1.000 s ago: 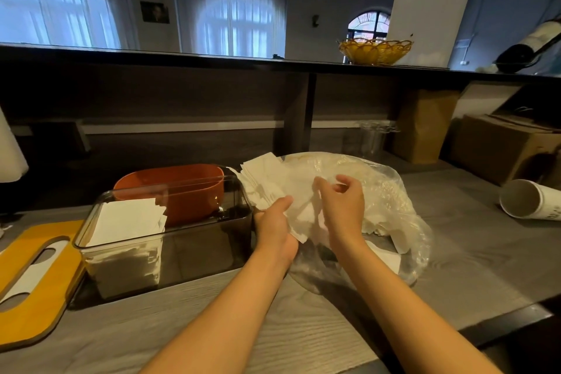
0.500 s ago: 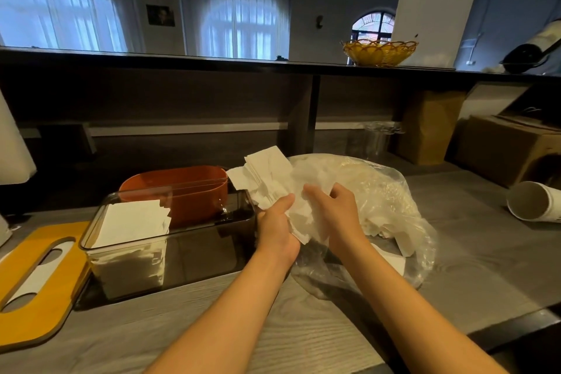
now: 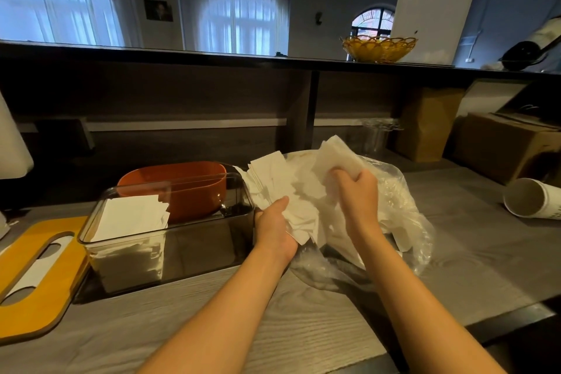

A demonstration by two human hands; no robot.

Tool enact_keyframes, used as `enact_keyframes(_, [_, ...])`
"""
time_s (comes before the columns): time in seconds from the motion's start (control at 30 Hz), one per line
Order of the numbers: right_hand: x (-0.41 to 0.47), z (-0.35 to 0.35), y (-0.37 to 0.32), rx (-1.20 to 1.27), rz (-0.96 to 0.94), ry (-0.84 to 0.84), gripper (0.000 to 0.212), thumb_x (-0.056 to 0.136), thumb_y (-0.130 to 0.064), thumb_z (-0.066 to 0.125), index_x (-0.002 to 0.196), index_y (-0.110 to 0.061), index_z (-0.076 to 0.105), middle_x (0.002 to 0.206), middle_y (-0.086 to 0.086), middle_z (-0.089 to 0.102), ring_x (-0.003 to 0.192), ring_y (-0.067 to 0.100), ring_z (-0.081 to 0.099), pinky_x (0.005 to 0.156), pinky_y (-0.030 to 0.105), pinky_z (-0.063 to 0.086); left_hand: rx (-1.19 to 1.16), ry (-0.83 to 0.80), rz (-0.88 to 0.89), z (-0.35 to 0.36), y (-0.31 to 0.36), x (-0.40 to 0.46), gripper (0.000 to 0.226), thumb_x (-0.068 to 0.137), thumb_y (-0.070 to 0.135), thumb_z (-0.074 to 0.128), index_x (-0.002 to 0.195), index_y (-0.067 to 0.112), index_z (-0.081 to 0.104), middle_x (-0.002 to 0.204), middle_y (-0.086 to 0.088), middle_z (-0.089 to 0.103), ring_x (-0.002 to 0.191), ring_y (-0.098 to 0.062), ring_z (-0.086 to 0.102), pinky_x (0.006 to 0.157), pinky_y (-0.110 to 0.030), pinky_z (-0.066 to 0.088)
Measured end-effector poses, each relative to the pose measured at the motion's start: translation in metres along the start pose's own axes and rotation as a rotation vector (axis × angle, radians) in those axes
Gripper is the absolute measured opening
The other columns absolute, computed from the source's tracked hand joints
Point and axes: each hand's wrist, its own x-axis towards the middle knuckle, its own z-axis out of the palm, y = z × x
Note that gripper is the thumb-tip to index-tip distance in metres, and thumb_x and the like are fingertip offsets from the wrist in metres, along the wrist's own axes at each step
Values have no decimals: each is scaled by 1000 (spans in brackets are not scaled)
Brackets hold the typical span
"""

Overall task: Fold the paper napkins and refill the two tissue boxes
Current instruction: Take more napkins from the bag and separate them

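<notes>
White paper fills both hands. The left hand [image 3: 274, 226] grips the lower edge of a loose fanned stack of white paper napkins [image 3: 273, 179], thumb on top and the other fingers under the sheets, so how they curl I cannot quite tell. The right hand [image 3: 358, 197] is closed round a single soft white napkin [image 3: 337, 155] and holds it above the stack, its upper corner flopping free.

Both sit over a crumpled clear plastic bag [image 3: 403, 215] on the grey wood-grain counter [image 3: 303, 328], with more napkins lying inside the bag.

Just left of the hands stands a clear smoky-plastic rectangular tissue box [image 3: 194, 246], lid off, with a folded white napkin pile [image 3: 130, 217] at its left end and the rest of it bare; I judge it only partly refilled. Behind it, touching or nearly so, is an orange oval tissue box [image 3: 182, 188], whose contents I cannot see. A yellow wooden lid with a slot [image 3: 36, 270] lies flat at the far left.

These napkins look very light, limp and thin. Sheets will likely cling together and slide off the stack, so a pinch at a corner or edge should separate one, while the stack needs a firm hold across its full thickness. A hard pull risks tearing or creasing. Folded ones would be best carried flat, held from beneath.
</notes>
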Motion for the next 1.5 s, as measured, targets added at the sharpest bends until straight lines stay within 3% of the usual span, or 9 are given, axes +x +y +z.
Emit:
enact_keyframes(0.1, [8, -15, -15, 243, 28, 33, 14, 91, -7, 64, 92, -21, 64, 95, -1, 65, 88, 15, 61, 70, 28, 53, -15, 11, -17, -2, 1, 4, 35, 97, 4, 59, 131, 9, 60, 121, -20, 69, 103, -40, 68, 76, -48, 58])
enact_keyframes(0.23, [19, -27, -16, 386, 212, -91, 24, 88, -3, 57, 109, -12, 63, 109, 4, 62, 101, 21, 58, 76, 40, 54, -24, -1, -37, -3, 2, 3, 34, 97, 15, 62, 130, 16, 64, 116, -13, 73, 99, -34, 71, 67, -41, 58])
enact_keyframes(0.4, [12, -15, -11, 137, 191, -266, 16, 91, -4, 62, 105, -9, 68, 101, 9, 71, 88, 24, 69, 74, 36, 58, 4, -26, -65, -4, 0, 3, 31, 98, 28, 61, 128, 22, 65, 120, -13, 72, 100, -34, 69, 69, -41, 59])
enact_keyframes(0.53, [1, 2, 5, -110, 106, -270, 11, 90, -9, 66, 97, -15, 71, 93, 3, 73, 83, 19, 70, 67, 30, 58, -5, -153, -80, -4, 1, 1, 46, 95, 53, 56, 129, 25, 66, 121, -12, 72, 114, -35, 66, 98, -51, 53])
enact_keyframes(0.73, [-6, 13, 11, -175, 83, -267, 14, 99, -16, 54, 106, -19, 66, 97, -2, 70, 86, 12, 65, 68, 23, 53, 85, -52, 23, 1, -4, 0, 33, 99, 24, 63, 132, 24, 59, 120, -10, 72, 107, -32, 69, 94, -54, 55])
enact_keyframes(0.87, [-11, 19, 15, -154, 137, -328, 12, 103, -26, 49, 111, -20, 56, 102, -6, 63, 88, 3, 58, 71, 21, 47, 110, -69, 46, 1, -6, 0, 33, 102, 26, 57, 135, 24, 58, 127, -7, 69, 115, -29, 66, 103, -53, 50])
enact_keyframes(1.0, [-13, 22, 20, -195, 100, -302, 16, 95, -24, 58, 109, -19, 67, 99, -1, 73, 90, 17, 71, 80, 38, 60, 91, -194, 18, -1, -7, 1, 38, 105, 39, 46, 135, 20, 61, 122, -8, 72, 115, -29, 67, 103, -50, 51])
enact_keyframes(1.23, [-14, 21, 18, -21, 199, -190, 15, 90, -16, 68, 105, -14, 66, 94, 4, 72, 82, 18, 71, 72, 33, 62, 112, -201, -3, -2, -9, 5, 45, 105, 46, 41, 134, 19, 61, 120, -13, 72, 113, -32, 68, 104, -53, 50])
enact_keyframes(1.5, [-4, 9, 7, 11, 125, -35, 17, 94, -20, 61, 100, -5, 64, 86, 3, 60, 77, 18, 54, 66, 33, 46, 6, -138, -59, 1, -4, -1, 45, 105, 48, 42, 135, 20, 60, 126, -14, 69, 112, -35, 65, 93, -48, 53])
